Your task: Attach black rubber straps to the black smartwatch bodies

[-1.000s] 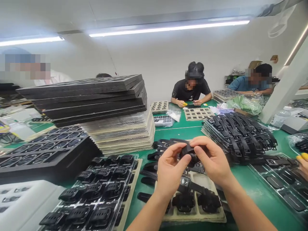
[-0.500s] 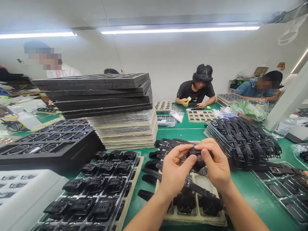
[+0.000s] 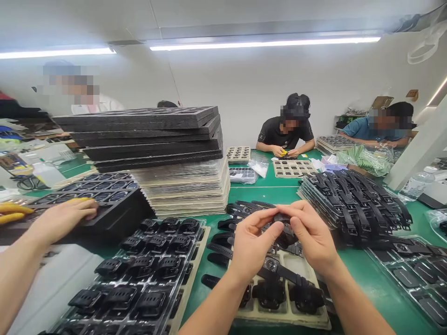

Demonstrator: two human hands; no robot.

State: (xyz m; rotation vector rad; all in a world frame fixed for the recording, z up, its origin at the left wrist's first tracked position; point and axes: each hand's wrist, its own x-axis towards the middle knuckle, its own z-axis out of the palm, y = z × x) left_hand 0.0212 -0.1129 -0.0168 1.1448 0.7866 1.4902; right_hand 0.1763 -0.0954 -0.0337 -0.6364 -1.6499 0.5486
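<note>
Between both hands is a black smartwatch, its strap partly hidden by my fingers. My left hand pinches it from the left, thumb and fingertips together. On the other side my right hand grips it, with the index finger across the top. Directly below lies a cream tray bearing several black watches, some with straps stretched over the edge. One watch in it lies with its round sensor back facing up.
Left of me stands a clear tray of strapped watches. A co-worker's hand reaches over a black foam tray. Tall stacked trays rise behind. Watches on stacked trays stand at right. Other people sit across the green table.
A co-worker's arm has come in from the left over the foam tray. My right index finger has shifted over the watch; both hands stay in place. The view has shifted slightly.
</note>
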